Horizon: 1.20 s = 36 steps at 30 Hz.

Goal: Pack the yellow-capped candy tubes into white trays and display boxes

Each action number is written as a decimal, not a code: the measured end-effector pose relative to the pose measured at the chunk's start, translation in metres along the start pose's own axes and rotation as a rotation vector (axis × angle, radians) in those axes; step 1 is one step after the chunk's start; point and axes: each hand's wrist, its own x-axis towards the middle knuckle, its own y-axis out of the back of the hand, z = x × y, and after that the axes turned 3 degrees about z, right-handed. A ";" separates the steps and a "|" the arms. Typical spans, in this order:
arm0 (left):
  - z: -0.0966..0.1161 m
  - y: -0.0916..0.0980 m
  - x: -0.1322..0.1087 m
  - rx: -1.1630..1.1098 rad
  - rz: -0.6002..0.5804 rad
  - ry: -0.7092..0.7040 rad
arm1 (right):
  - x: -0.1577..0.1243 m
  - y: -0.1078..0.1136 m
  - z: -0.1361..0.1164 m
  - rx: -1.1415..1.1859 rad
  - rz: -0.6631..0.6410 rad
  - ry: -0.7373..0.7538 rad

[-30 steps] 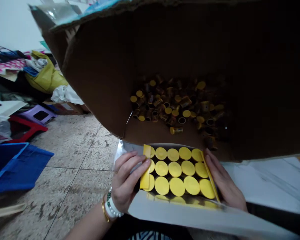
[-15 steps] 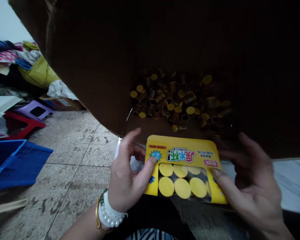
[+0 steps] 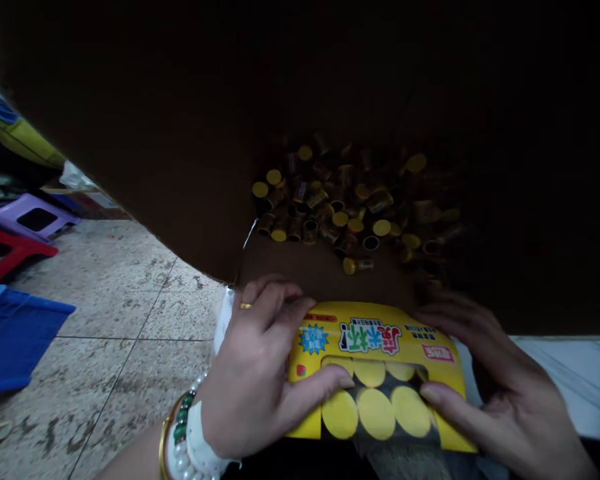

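A yellow printed package [image 3: 375,337] with a dark window showing several round yellow lids lies between my two hands at the lower centre. My left hand [image 3: 265,367] grips its left side, thumb across the window's edge and fingers bent over the top corner. On the right side, my right hand [image 3: 500,380] holds it with the thumb on the front and the fingers along the top edge. Just beyond, inside a dark cardboard box [image 3: 180,200], several small cups with yellow lids [image 3: 381,228] lie in a loose heap; one cup [image 3: 357,266] rests nearer the package.
Speckled floor tiles [image 3: 115,287] show at the left. On them are a blue bin [image 3: 30,333], a red stool [image 3: 15,250] and a purple stool [image 3: 35,217]. A white surface [image 3: 570,373] lies at the right, beneath the box edge.
The package has moved down and nearer, its top edge now curved. My left hand's fingers have folded over the top corner, and my right hand's fingers have come down onto the top edge.
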 end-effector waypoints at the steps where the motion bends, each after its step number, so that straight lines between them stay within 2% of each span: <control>1: 0.000 0.000 0.000 -0.012 0.020 0.002 | 0.000 0.000 0.000 0.005 0.002 0.020; 4: 0.000 -0.001 0.001 -0.045 0.041 0.018 | -0.001 0.002 -0.001 -0.023 -0.023 0.042; 9: 0.000 -0.003 0.006 -0.068 -0.030 0.059 | -0.002 0.003 0.001 -0.061 -0.149 -0.019; 15: 0.003 0.000 0.004 -0.033 -0.041 0.020 | -0.004 0.003 -0.001 -0.016 -0.058 0.052; 26: 0.006 0.006 -0.002 0.022 -0.034 -0.020 | -0.009 0.008 0.001 -0.075 -0.029 0.214; 30: 0.006 0.005 -0.001 0.013 -0.048 -0.005 | -0.009 0.011 -0.005 -0.142 -0.011 0.223; 36: 0.002 0.004 0.003 0.026 -0.058 -0.031 | -0.003 0.014 -0.006 -0.130 -0.052 0.234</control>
